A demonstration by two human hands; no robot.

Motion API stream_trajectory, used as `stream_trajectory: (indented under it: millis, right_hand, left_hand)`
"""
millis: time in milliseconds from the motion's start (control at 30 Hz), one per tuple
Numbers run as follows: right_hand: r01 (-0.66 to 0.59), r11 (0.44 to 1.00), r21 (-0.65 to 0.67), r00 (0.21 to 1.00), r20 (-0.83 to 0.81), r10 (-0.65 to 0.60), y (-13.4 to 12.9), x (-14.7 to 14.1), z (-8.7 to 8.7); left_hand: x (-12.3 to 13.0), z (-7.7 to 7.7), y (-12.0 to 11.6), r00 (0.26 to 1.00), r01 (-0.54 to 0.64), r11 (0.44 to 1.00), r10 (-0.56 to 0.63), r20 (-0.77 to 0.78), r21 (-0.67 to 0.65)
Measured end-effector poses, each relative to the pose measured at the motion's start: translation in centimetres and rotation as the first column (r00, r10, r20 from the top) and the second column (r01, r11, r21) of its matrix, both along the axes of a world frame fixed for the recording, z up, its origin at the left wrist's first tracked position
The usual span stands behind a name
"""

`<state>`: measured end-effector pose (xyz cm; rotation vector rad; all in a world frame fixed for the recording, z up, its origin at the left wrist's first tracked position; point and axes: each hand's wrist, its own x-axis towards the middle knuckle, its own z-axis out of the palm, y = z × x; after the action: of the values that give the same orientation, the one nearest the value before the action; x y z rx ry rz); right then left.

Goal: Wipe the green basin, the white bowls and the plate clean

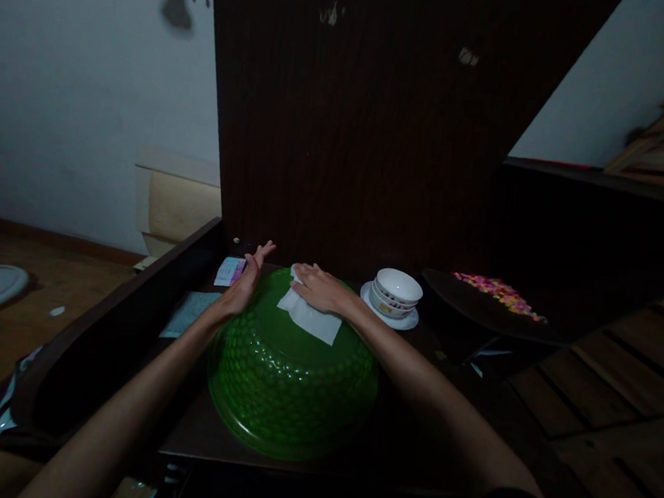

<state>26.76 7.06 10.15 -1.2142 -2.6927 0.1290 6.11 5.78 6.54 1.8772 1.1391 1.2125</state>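
Note:
A green plastic basin (pixel 290 393) with a scaly textured side lies upside down on the dark wooden surface in front of me. My right hand (pixel 320 288) is flat on its upturned base, pressing a white tissue (pixel 317 324) against it. The tissue sticks out below and left of the fingers. My left hand (pixel 245 282) rests its palm against the basin's left upper side, with the fingers stretched up and away from it.
Right of the basin, stacked white bowls (pixel 398 287) stand on a white plate (pixel 409 320). Left are a printed paper (pixel 228 272) and a pale blue-green packet (pixel 190 314). A dark raised side panel (pixel 128 324) bounds the left; pink and yellow pieces (pixel 502 293) lie farther right.

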Motion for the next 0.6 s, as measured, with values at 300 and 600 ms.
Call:
stream_trajectory:
  millis: [300,600]
  right_hand:
    - [-0.414,0.91,-0.005,0.907,-0.086,0.412,-2.1,-5.6,0.2]
    - [-0.499,0.848,-0.178,0.852,-0.277,0.443,-1.8,-4.7,1.1]
  left_hand:
    - [0.1,0.9,-3.2,0.904,-0.427,0.847,0.41,0.123,0.318]
    - [-2.0,-6.2,-14.9,0.912,-0.389,0.902,0.406,0.061,-0.188]
